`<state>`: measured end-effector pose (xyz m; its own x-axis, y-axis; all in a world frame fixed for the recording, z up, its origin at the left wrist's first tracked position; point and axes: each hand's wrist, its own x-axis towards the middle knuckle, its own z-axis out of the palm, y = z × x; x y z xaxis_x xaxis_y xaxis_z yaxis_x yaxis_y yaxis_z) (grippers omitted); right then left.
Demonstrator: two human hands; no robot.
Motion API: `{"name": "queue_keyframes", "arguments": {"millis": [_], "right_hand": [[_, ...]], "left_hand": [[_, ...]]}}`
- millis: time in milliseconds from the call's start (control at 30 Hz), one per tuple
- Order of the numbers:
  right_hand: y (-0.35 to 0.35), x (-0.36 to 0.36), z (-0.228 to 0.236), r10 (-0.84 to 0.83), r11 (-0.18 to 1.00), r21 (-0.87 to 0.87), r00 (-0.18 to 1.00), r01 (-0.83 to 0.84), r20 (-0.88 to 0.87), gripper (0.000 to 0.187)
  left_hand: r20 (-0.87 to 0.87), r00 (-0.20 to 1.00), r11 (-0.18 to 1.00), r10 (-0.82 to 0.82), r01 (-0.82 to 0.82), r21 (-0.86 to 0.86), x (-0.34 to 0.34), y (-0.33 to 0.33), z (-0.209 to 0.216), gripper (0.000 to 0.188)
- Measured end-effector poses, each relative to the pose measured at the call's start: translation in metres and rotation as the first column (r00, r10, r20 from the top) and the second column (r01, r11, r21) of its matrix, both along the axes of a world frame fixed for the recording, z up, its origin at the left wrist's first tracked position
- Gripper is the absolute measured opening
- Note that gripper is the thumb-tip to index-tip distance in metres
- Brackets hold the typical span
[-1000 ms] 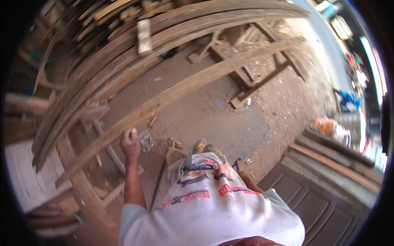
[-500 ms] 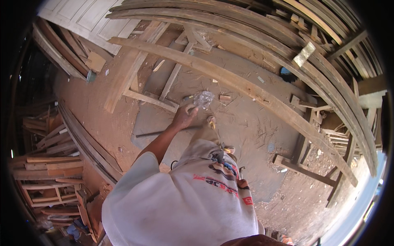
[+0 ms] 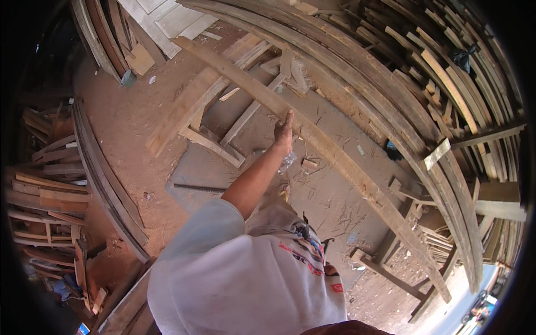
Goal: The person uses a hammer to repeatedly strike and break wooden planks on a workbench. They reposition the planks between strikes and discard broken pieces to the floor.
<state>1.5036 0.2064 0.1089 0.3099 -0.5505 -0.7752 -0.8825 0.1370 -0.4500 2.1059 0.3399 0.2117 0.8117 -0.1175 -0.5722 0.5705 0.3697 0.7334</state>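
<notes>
A long wooden plank (image 3: pixel 347 166) spans the work area diagonally, from upper left to lower right. My left hand (image 3: pixel 283 134) is at its near edge, closed on the board, with one digit laid on the upper face; the other fingers are mostly hidden. Below the wrist, a crumpled piece of clear plastic (image 3: pixel 287 162) shows partly behind my forearm. My right hand is out of view. Under the plank's left part stands a wooden trestle (image 3: pixel 240 120).
More long boards (image 3: pixel 357 72) lie stacked beyond the plank. A second wooden support (image 3: pixel 388 273) stands at the right. Timber offcuts (image 3: pixel 50 195) are piled at left. On the floor are a dark ribbed rod (image 3: pixel 198 188) and a small wood block (image 3: pixel 310 164).
My left hand has moved up and away from beside the clear plastic to the plank's near edge. The whole view has shifted and turned somewhat.
</notes>
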Motion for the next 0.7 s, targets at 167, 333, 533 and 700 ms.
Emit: {"name": "queue_keyframes", "arguments": {"millis": [167, 333, 533, 700], "right_hand": [[0.005, 0.007, 0.006, 0.036, 0.999, 0.014, 0.998, -0.035, -0.054, 0.042], [0.005, 0.020, 0.003, 0.080, 0.997, 0.023, 0.996, -0.079, -0.028, 0.042], [0.008, 0.030, -0.013, 0.117, 0.992, 0.041, 0.993, -0.117, 0.008, 0.042], [0.003, 0.026, -0.023, 0.181, 0.982, 0.043, 0.983, -0.182, 0.027, 0.042]], "left_hand": [[0.017, 0.997, 0.982, -0.079, 0.080, -0.172, 0.002, -0.002, -0.004, 0.093], [-0.091, 0.994, 0.970, -0.067, 0.043, -0.241, -0.009, 0.012, -0.013, 0.083], [-0.041, 0.996, 0.975, -0.081, 0.071, -0.212, -0.066, 0.051, 0.001, 0.078], [0.071, 0.988, 0.985, -0.139, 0.146, -0.095, -0.089, 0.085, -0.014, 0.083]]}}
